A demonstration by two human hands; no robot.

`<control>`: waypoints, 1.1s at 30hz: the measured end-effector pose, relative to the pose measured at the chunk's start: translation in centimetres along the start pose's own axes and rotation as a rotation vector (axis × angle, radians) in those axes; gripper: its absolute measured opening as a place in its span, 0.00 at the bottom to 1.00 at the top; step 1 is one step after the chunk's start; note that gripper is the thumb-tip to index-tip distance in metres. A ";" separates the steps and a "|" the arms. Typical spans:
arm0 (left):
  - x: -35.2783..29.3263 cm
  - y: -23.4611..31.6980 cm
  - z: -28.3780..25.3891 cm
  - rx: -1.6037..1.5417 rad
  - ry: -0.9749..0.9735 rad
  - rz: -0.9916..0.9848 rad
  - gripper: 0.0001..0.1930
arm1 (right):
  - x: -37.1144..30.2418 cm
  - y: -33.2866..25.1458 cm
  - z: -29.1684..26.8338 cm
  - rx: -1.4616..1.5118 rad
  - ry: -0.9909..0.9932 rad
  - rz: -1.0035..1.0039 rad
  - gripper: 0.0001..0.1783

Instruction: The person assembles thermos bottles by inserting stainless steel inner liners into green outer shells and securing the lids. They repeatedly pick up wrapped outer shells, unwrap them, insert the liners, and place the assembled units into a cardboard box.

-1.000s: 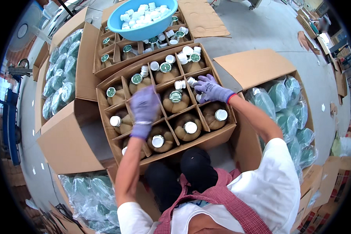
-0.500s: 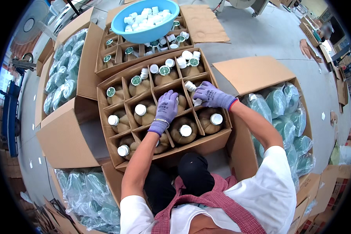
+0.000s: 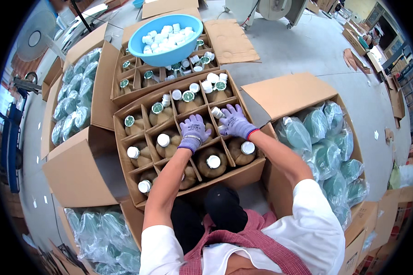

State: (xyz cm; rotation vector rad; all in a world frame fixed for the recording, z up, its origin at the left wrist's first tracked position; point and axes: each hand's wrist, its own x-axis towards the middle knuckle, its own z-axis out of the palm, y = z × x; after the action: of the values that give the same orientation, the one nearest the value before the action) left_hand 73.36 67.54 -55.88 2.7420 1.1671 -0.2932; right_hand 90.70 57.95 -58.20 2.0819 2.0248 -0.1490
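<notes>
1. A round bottle point(image 3: 209, 124) stands in the divided box point(image 3: 243, 171), middle row, third compartment from the left, its top under the left hand point(image 3: 195, 131).
2. It looks stiff, smooth and possibly breakable; the rounded body may slip, so the neck seems the surest hold.
3. The left fingers bend over the bottle; whether they grip is hidden.
4. The right hand point(image 3: 236, 121) spreads over the next compartment, beside a loose white cap point(image 3: 217, 112); I cannot tell if it holds anything.
5. Beyond, a blue basin point(image 3: 167, 59) holds more caps point(image 3: 167, 39).
</notes>
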 end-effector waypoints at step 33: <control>14.0 -11.1 2.4 0.334 0.431 0.012 0.10 | 1.7 2.7 -0.5 0.169 -0.046 -0.505 0.12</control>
State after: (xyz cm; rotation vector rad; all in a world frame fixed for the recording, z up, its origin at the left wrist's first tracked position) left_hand 74.57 84.43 -62.12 3.2143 1.2940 0.1290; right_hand 93.37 59.70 -57.88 1.5836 2.5415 -0.4610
